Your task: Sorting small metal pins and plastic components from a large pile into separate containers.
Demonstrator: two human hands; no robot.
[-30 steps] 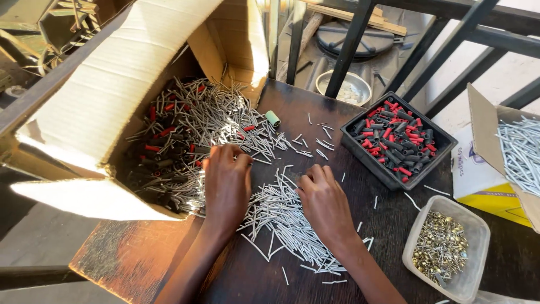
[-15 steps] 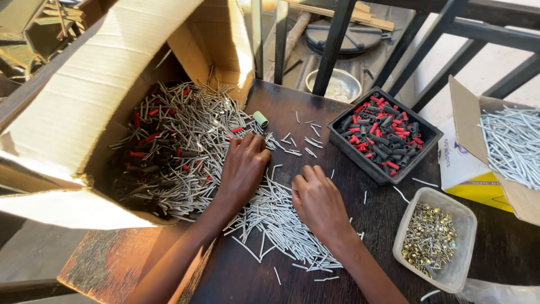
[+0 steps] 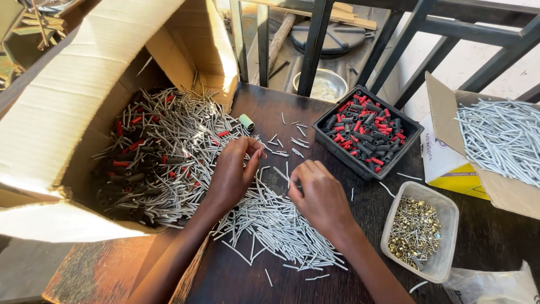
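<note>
Sorting grey pins [image 3: 275, 222] on bench [image 3: 236, 281]: left hand [image 3: 233, 174] pinches few, right hand [image 3: 320, 197] curled, grasp hidden. Keep your pinches small, near pile.

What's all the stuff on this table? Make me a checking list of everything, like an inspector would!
Surface: dark wooden table, worn at the near left corner.
Job's things: pile of thin grey rods on the table; more mixed with red and black sleeves in the tipped cardboard box.
Clutter: black tray of red and black sleeves; clear tub of small brass parts; small box of grey rods; green cap; plastic bag.
Hands: left hand and right hand both picking at the rods.
Cables: nothing seen.
Surroundings: dark metal railing; metal bowl below.
</note>
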